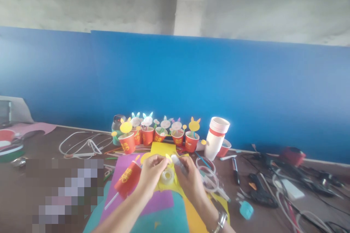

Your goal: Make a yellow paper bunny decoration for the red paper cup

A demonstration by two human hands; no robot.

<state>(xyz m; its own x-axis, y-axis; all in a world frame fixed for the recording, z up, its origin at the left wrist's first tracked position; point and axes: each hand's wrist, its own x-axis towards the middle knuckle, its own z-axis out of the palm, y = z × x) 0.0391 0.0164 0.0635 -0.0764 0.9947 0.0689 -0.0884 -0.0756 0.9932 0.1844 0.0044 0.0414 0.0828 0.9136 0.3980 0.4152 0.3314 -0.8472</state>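
In the middle of the head view, my left hand (153, 171) pinches a small yellow paper piece (168, 158) between thumb and fingertips. Close beside it, my right hand (188, 173) is closed around a pale tube with a white tip (174, 158), which looks like a glue stick. The tip is near the paper; whether they touch I cannot tell. Below my fingers lies a clear roll of tape (167, 177) on yellow paper. A red paper cup (128, 180) lies tipped over beside my left wrist, with a white stick projecting from it.
Several red cups (148, 137) with paper bunny heads stand in a row behind my hands. A stack of white cups (216, 140) is to their right. Purple paper (161, 202) and teal paper (164, 218) cover the desk front. Scissors, a glue gun (261, 191) and cables lie right.
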